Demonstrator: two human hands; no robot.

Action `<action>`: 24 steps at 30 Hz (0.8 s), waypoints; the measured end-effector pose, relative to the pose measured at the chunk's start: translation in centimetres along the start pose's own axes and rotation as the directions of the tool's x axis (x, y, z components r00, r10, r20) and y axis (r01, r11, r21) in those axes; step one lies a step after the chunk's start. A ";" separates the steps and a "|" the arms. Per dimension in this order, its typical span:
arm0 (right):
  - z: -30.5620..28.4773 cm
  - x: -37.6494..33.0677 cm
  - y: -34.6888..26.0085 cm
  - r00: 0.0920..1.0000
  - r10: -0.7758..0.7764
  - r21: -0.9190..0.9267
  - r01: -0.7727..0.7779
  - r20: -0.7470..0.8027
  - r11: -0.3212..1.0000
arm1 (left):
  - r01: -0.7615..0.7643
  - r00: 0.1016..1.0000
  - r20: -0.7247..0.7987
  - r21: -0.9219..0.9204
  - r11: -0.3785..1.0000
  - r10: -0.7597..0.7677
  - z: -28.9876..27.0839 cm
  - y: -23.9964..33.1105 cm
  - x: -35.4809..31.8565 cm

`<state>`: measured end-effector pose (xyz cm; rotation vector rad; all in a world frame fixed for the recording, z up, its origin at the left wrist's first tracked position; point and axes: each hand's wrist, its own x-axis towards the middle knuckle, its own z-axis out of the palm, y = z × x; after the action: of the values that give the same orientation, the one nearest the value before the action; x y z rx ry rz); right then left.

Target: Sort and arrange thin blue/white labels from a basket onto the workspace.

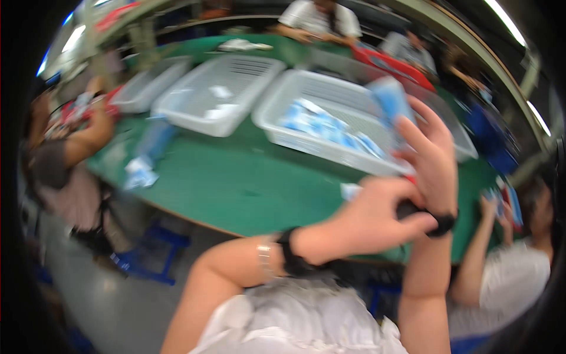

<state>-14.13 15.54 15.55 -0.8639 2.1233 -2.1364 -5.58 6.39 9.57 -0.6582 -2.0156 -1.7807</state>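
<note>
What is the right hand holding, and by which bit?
The right hand seems to hold a blue packet in its fingers, by the packet's right edge; blur hides the exact grip.

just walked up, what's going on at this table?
The right hand holds up a blue packet, blurred by motion. The left hand is at the right wrist, by its black band. Blue-and-white packets lie in a pale tray on the green table; other people are around it.
</note>
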 end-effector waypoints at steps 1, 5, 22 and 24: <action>-0.4 -0.4 -0.1 1.000 -0.001 0.006 0.001 0.005 1.000 | -0.105 0.993 -0.044 0.022 0.994 0.106 0.9 -0.1 0.1; -2.8 -0.4 1.2 0.996 0.060 0.061 -0.056 -0.068 0.997 | -0.039 0.999 -0.010 0.062 0.997 0.039 2.9 -0.6 0.5; -0.6 0.7 3.8 0.933 -0.263 -0.311 0.180 -0.247 0.933 | -0.244 0.963 0.198 0.364 0.899 0.181 1.6 -1.1 -2.0; -0.7 0.7 4.2 0.871 -0.449 -0.559 0.274 -0.200 0.782 | -0.285 0.955 0.189 0.362 0.888 0.229 2.1 -1.0 -2.6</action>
<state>-16.53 15.56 11.95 -1.1049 3.0193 -1.9856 -3.92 8.15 6.99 -0.8932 -2.1670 -1.1677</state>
